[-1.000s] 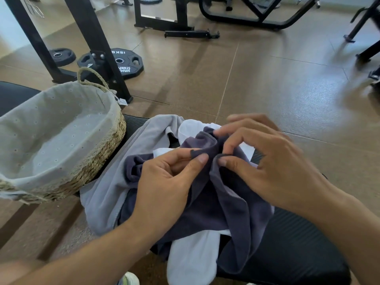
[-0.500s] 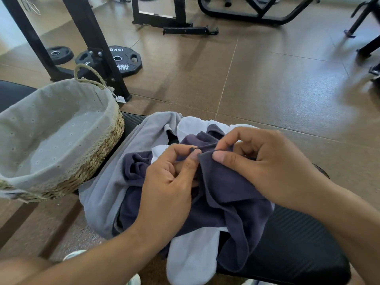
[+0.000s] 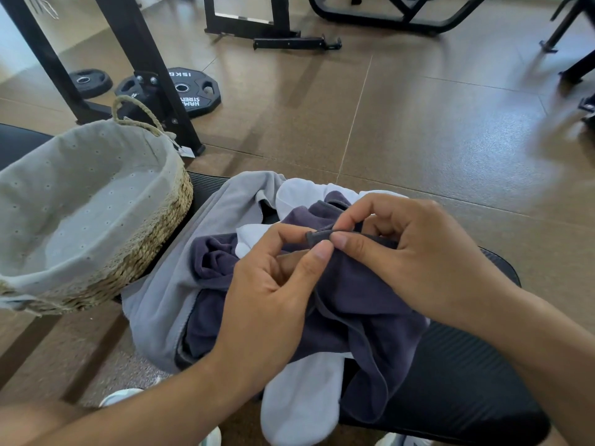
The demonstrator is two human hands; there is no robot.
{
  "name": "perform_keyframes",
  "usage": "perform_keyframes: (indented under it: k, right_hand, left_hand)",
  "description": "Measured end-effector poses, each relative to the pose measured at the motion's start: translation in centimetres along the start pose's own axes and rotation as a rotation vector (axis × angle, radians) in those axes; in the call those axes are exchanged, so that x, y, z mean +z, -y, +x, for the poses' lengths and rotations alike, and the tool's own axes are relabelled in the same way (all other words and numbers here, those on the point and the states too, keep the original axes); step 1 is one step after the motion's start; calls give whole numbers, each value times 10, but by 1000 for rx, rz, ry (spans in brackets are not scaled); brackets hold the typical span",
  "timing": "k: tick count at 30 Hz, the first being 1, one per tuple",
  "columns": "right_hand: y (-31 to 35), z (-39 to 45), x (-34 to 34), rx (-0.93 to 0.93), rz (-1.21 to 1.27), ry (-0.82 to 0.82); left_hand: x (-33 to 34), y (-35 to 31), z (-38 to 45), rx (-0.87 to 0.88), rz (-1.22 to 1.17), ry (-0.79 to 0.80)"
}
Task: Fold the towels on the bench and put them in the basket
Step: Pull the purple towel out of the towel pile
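A dark purple towel (image 3: pixel 360 300) lies crumpled on top of a pile on the black bench (image 3: pixel 450 381). Under it are a light grey towel (image 3: pixel 161 304) and a white towel (image 3: pixel 299 403). My left hand (image 3: pixel 270 304) and my right hand (image 3: pixel 415 255) both pinch the purple towel's hemmed edge between thumb and forefinger, close together above the pile. A woven basket (image 3: pixel 154 252) with a pale cloth lining stands on the bench to the left, with nothing in it.
Brown floor tiles stretch beyond the bench. Black weight plates (image 3: pixel 193 91) and the legs of a black rack (image 3: pixel 141 59) stand behind the basket. More gym frames (image 3: pixel 386 17) line the far side. White shoes (image 3: pixel 122 397) show below the bench.
Both hands have worked along the purple towel's edge and lifted it a little. The pinch now sits at a hemmed corner, with the fingertips nearly touching.
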State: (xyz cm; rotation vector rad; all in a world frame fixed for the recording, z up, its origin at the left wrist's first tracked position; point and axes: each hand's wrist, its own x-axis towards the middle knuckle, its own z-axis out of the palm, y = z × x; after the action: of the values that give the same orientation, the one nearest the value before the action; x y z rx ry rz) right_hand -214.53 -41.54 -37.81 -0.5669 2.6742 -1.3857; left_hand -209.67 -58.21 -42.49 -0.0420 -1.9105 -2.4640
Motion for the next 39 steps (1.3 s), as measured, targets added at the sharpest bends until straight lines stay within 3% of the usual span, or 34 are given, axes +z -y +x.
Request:
perform_keyframes:
  k: [29, 36, 39]
  right_hand:
    - [-3, 3, -20, -12, -120, 199]
    - [-5, 4, -24, -171, -281, 164]
    - [-8, 7, -27, -247, -409, 170]
  left_hand:
    - [-3, 0, 4, 161, 328, -77]
    - [-5, -8, 1, 227, 373, 22]
    - [-7, -14, 4, 215, 348, -49]
